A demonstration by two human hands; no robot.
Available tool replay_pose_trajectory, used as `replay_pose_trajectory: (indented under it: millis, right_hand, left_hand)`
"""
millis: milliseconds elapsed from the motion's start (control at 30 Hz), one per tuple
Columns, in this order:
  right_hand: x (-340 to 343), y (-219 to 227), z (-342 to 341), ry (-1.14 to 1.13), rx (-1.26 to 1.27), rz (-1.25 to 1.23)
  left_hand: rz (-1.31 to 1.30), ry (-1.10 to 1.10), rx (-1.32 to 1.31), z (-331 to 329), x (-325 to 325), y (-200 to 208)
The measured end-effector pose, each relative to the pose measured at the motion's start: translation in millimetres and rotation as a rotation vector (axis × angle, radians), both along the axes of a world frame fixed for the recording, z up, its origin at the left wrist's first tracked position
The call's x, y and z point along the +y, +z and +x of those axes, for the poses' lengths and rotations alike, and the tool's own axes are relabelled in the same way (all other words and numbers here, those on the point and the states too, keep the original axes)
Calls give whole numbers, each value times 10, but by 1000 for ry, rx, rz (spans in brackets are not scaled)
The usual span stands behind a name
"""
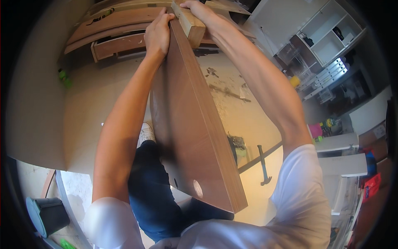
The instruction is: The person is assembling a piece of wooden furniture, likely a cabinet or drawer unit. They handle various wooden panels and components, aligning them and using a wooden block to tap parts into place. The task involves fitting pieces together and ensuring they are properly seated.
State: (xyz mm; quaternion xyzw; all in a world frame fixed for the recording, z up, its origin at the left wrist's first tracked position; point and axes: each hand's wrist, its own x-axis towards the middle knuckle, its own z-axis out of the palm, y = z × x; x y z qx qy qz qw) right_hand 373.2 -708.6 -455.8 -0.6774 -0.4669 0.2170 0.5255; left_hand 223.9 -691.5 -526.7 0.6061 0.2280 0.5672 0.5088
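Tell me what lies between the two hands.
In the head view, the brown panel and the wood block lie between left hand and right hand.

The hands point(157, 36) hold a brown panel point(191, 112) and wooden block point(190, 25).

board point(188, 133): wood, smooth face, soft sheen; long edge matt, fine grain
block point(192, 27): bare wood, matt, grain showing
panels point(120, 25): wood, flat matt faces
hammer point(263, 162): metal-looking head, dull; handle material unclear
floor point(103, 137): smooth, mostly matt; rough flaky patches past board
bucket point(52, 216): plastic, smooth, slight sheen
ladder point(329, 76): bare metal, shiny
red pack point(372, 186): plastic-looking, glossy
shirt point(300, 182): cloth, matt, soft folds
trousers point(151, 191): cloth, matt
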Motion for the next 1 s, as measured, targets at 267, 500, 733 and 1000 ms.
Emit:
replay_pose_trajectory:
  millis: [267, 500, 733, 1000]
  right_hand:
    - [-818, 186, -471, 33, 232, -142]
    - [-1284, 220, -738, 60, 243, -158]
    - [-2045, 417, -1270, 1, 144, -163]
    - [-2771, 410, -1685, 29, 262, -120]
  left_hand:
    - [-19, 136, 15, 17, -171, 103]
    - [27, 140, 10, 50, -108, 67]
    - [36, 158, 28, 101, -59, 25]
    - [2, 206, 206, 33, -181, 174]
